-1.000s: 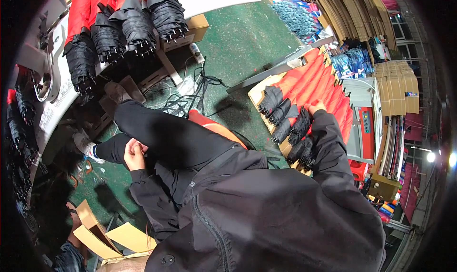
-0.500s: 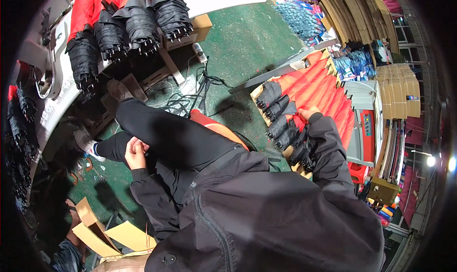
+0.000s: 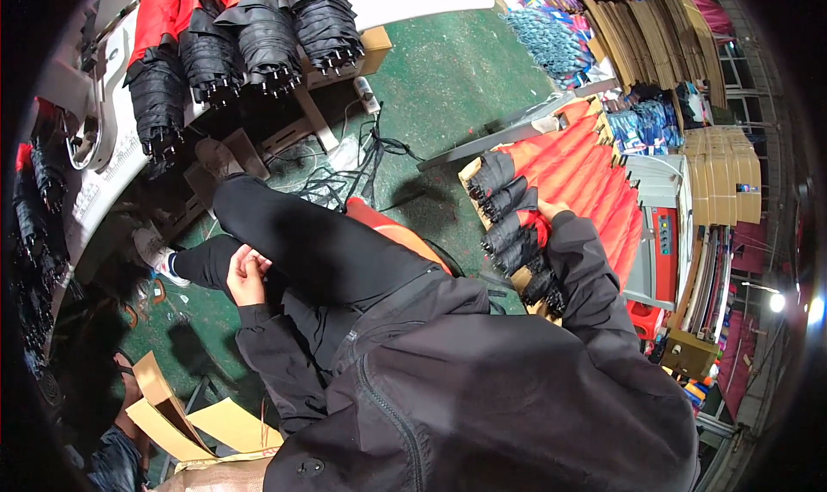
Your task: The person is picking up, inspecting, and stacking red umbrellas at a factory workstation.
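My right hand (image 3: pixel 552 208) reaches out to the right, closed on a folded umbrella (image 3: pixel 536 226) with red cloth and a black end. Its fingertips are partly hidden by the hand and the sleeve. This umbrella lies at the near side of a stack of red umbrellas (image 3: pixel 587 171), whose black ends point left. Beside my dark-trousered leg, my left hand (image 3: pixel 248 274) is held low with the fingers curled in and the thumb against them. Nothing shows in it.
More red-and-black umbrellas (image 3: pixel 267 44) hang over the edge of a white table (image 3: pixel 103 182) at the far left. Cables (image 3: pixel 362 160) lie tangled on the green floor. An open cardboard box (image 3: pixel 228 423) stands at the near left, and a red-and-grey machine (image 3: pixel 662 233) at the right.
My right hand has shifted slightly left, and the red cloth below it has moved with it. My left hand stays where it was. The view has turned a little.
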A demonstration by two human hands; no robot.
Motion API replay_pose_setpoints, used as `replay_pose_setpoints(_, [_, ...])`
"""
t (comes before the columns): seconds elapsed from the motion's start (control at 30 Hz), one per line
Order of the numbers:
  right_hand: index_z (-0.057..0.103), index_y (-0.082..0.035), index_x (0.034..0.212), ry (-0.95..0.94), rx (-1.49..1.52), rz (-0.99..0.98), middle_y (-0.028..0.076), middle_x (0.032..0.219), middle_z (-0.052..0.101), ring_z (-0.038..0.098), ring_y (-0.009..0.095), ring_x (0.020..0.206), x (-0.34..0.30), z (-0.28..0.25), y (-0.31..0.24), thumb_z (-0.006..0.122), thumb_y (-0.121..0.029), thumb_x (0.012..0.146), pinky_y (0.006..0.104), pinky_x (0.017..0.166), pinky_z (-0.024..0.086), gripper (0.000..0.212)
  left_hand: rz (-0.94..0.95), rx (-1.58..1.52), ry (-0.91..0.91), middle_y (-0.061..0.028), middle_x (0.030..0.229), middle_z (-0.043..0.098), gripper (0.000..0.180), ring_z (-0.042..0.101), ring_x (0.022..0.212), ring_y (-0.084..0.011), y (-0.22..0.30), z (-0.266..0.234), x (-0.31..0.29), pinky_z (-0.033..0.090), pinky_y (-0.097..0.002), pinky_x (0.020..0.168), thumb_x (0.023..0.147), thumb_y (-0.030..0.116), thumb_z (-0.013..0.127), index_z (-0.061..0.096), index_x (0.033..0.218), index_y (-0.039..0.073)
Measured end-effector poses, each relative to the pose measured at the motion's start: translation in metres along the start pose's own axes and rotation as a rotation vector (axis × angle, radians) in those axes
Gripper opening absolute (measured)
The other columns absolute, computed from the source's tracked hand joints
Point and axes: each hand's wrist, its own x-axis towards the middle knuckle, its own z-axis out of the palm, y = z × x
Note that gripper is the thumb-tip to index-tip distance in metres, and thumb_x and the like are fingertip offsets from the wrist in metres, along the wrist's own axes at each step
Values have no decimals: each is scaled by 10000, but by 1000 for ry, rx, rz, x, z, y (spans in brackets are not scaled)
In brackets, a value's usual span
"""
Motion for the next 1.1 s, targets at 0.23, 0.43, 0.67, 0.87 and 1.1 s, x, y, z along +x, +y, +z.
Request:
replay_pose_setpoints(0.23, [680,-111,1370,137,-209,163,191,1455,615,554,343,1390,4,19,-33,659,-841,701,429,1132,443,990,14,-11,-10,-88,1048,700,271,683,882,-155,-13,-8,0,605,-305,821,1093,52,494,580,1331,-44])
replay_pose_setpoints(0.43, [464,-117,1565,295,-23,305,200,1578,491,522,400,1397,68,32,18,677,-875,669,499,1155,398,1192,5,-64,-49,-96,1080,711,270,690,905,-157,-21,5,4,604,-304,831,1100,66,496,578,1334,-43])
replay_pose_setpoints(0.67, [411,-106,1588,748,551,443,276,1554,473,512,426,1392,85,7,28,674,-915,633,484,1151,393,1279,-25,-95,-14,-99,1094,714,276,692,896,-165,-17,18,-2,607,-310,823,1091,49,505,577,1345,-31])
replay_pose_setpoints(0.87, [746,-77,1254,300,149,193,141,1193,759,700,236,1148,50,-12,36,776,-708,748,403,942,544,808,97,-277,-115,-96,1075,687,282,683,906,-187,-7,32,0,616,-379,847,1080,63,549,565,1348,-22])
replay_pose_setpoints(1.1, [769,-23,1116,120,498,194,111,1055,757,698,218,979,-33,34,-54,791,-552,786,404,862,554,624,43,-64,83,-110,1024,652,241,663,852,-192,0,8,-14,621,-362,781,1085,-3,479,562,1307,-46])
